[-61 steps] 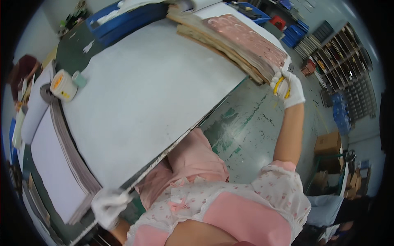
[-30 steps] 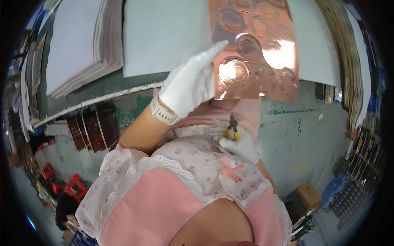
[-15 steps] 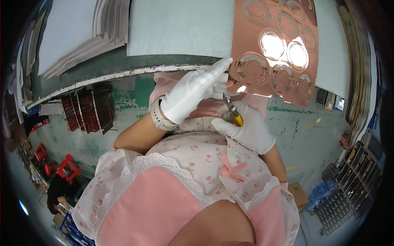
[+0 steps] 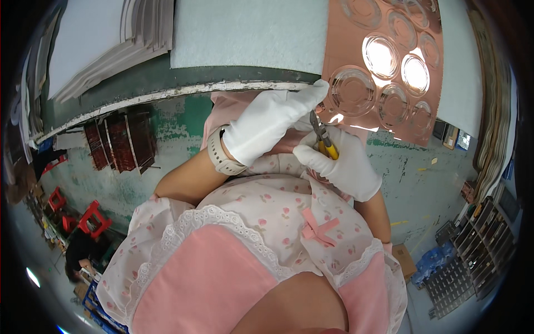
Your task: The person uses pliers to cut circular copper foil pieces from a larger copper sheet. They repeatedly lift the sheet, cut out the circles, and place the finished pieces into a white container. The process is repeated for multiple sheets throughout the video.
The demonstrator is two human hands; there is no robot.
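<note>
A shiny copper-coloured sheet [image 4: 345, 58] with several embossed rings lies at the far right, its near edge overhanging the worktable. My left hand [image 4: 267, 123], in a white glove, pinches the sheet's near left corner, with the thumb on top and the other fingers partly hidden. My right hand [image 4: 350, 170], gloved too, is closed round yellow-handled pliers [image 4: 331, 148]. The pliers' jaws point away from me, beside my left fingers and close to the sheet's corner. Whether the jaws touch the sheet I cannot tell.
The worktable's worn white front edge [image 4: 161, 96] runs across ahead of me. White sheets are stacked [image 4: 83, 44] at the far left. A pale mat [image 4: 245, 36] covers the table's middle. Layered boards [image 4: 484, 111] stand at right. Red stools [image 4: 94, 219] and a person [image 4: 80, 253] are at lower left.
The view has shifted, with the sheet and both hands lying further right in it. The pliers' handles have spread apart, and their jaws have come nearer the sheet's corner.
</note>
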